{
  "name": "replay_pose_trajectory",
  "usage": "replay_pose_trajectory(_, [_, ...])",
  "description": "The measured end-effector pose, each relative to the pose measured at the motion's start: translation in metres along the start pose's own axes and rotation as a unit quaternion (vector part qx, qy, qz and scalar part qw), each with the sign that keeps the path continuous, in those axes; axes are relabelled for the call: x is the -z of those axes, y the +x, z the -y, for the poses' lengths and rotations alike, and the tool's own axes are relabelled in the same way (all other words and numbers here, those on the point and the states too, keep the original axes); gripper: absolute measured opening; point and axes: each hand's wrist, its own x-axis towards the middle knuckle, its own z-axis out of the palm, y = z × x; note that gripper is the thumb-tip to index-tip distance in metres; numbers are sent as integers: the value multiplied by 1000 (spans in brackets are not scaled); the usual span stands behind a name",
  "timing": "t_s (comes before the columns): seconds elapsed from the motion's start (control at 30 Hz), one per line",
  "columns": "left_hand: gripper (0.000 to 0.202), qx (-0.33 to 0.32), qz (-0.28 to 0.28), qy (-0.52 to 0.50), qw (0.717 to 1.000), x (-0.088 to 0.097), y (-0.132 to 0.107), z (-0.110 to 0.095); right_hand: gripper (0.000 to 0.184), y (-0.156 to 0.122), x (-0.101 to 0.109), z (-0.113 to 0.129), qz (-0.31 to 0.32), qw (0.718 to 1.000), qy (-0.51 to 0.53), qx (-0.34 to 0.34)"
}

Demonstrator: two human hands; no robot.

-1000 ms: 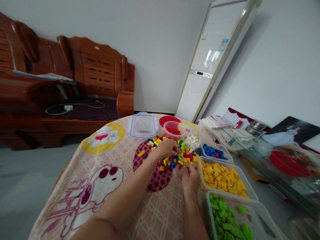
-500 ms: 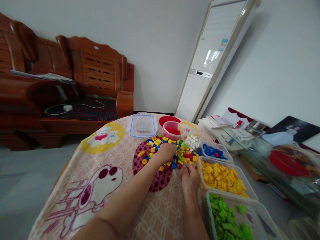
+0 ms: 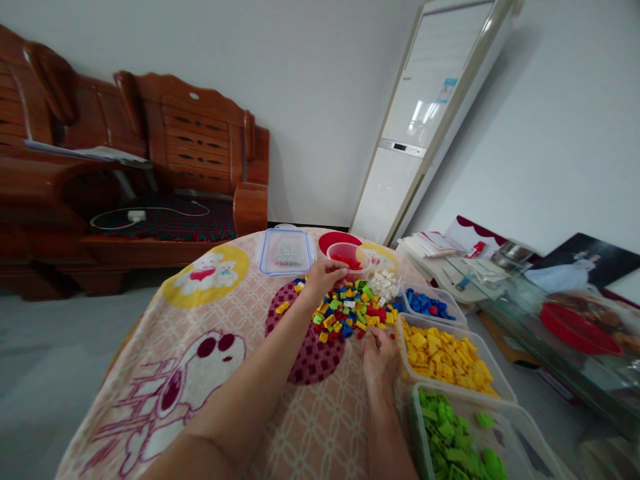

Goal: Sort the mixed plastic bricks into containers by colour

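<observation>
My left hand reaches to the near left rim of a round clear bowl that holds red toy bricks. Its fingers are pinched together, and whatever they hold is too small to make out. Below it spreads a mixed pile of toy bricks in yellow, blue, green, red and white. My right hand rests on the cloth at the pile's near edge. Its fingers are curled closed beside a few small red bricks, and their contents are hidden. White bricks lie heaped behind the pile.
Along the right stand clear boxes of blue bricks, yellow bricks and green bricks. A blue-edged lid and a red plate lie at the back of the cloth-covered table. A glass table adjoins at right.
My left hand has moved from the middle of the brick pile up and away from me to the bowl of red bricks. My right hand has stayed in place.
</observation>
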Motion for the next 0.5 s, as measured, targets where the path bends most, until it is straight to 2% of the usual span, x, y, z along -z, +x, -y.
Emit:
replay_pose_trajectory(0.1, [35, 7, -30, -127, 991, -3, 2, 5, 39, 0, 0, 0, 0, 1000, -2, -1])
replay_pose_trajectory(0.17, [49, -14, -22, -158, 987, -6, 2, 7, 39, 0, 0, 1, 4, 1000, -5, -3])
replay_pose_trajectory(0.27, [66, -51, 17, -161, 986, -7, 1, 7, 39, 0, 1, 3, 5, 1000, -4, -3])
replay_pose_trajectory(0.37, [65, -77, 36, -107, 991, 1, 0, 2, 38, -1, 1, 4, -2, 1000, 1, 4])
replay_pose_trajectory(0.5, [44, -99, 39, 62, 992, 21, 3, -11, 38, -1, 1, 3, -3, 1000, -2, 8])
